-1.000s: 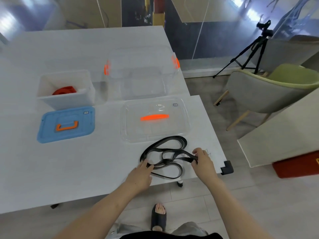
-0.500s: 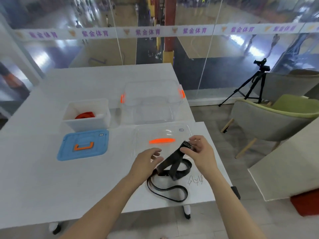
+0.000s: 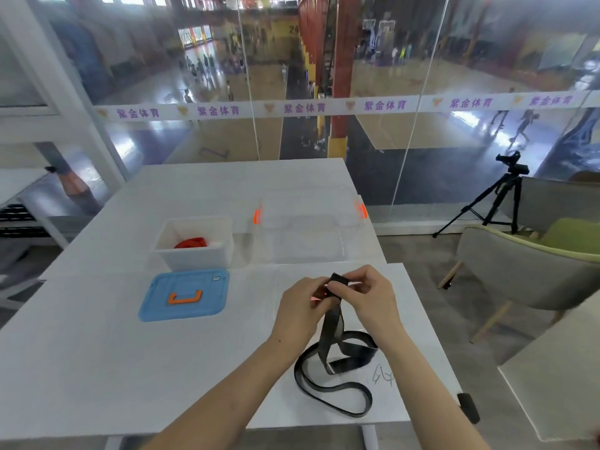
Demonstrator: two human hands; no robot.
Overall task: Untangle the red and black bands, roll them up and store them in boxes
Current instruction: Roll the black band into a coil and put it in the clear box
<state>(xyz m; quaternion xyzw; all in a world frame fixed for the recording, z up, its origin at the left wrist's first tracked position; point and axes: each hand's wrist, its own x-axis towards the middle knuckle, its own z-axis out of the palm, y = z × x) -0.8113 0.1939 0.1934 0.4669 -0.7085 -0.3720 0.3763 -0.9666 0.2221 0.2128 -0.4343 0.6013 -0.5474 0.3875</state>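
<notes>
A second ago the flat black elastic band [image 3: 334, 358] lay looped on the white table [image 3: 81, 352] with both hands pressing at it; now one end is raised off the surface and pinched between both hands, so untangling looks finished and rolling appears to be starting.

At the left, the opaque white plastic box [image 3: 194, 251] stands open, with the red band [image 3: 191, 243] already coiled inside, so that half of the job seems done. In front of it lies the matte blue rectangular lid with an orange handle [image 3: 185, 298], flat on the table. Behind and to the right sits the clear plastic box with orange clips [image 3: 308, 228], glossy and empty as far as can be seen; its clear lid [image 3: 276, 306] lies under the hands, mostly hidden.

The left hand [image 3: 300, 308] closes narrowly on the band's folded top end, thumb and fingers pinching it. The right hand [image 3: 367, 297] grips the same end from the other side, fingers curled tight. Below them the band hangs as a smooth, slightly shiny ribbon, twisting once before its remaining loops rest slack near the table's front edge.
</notes>
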